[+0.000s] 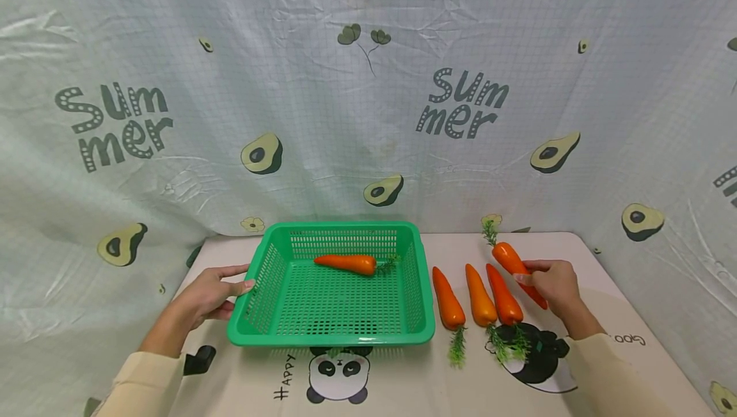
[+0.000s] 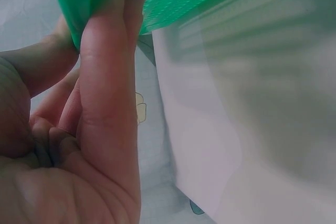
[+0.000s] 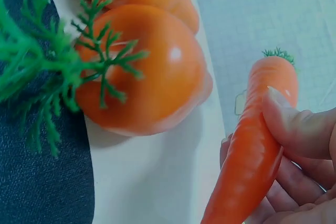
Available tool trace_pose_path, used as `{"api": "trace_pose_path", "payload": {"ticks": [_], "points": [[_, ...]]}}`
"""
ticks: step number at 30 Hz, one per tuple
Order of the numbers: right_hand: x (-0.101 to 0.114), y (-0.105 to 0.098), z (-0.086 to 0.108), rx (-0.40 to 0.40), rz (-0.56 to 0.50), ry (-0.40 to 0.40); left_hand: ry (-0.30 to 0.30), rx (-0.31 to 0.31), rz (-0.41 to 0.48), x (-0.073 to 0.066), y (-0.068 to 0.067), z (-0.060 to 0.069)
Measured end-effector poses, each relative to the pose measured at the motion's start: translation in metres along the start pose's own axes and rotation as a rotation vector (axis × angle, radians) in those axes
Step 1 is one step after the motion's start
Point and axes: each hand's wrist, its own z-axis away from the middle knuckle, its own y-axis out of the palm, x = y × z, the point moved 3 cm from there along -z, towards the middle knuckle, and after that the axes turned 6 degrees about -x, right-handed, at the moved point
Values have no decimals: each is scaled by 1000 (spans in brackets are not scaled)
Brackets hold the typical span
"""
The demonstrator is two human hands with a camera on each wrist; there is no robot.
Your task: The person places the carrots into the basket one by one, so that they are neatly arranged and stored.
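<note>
Basket [image 1: 331, 339], one carrot [image 1: 354, 265] inside, three beside, one in right hand [image 1: 555, 284]

Right hand [image 3: 302, 174] gripping a red-orange carrot [image 3: 251, 150], two orange carrots [image 3: 168, 85] nearby, green fronds [image 3: 60, 66]

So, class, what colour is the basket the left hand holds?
Bright green; the basket shows best in the head view.
</note>
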Motion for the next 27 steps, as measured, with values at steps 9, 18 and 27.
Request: {"api": "trace_pose_path", "payload": {"ticks": [9, 18, 27], "points": [[10, -2, 4, 40, 3, -39, 7, 3, 6, 0, 0, 0], [20, -2, 8, 64, -1, -83, 7, -2, 8, 1, 0, -1], [28, 1, 10, 83, -24, -115, 8, -23, -8, -1, 1, 1]]}}
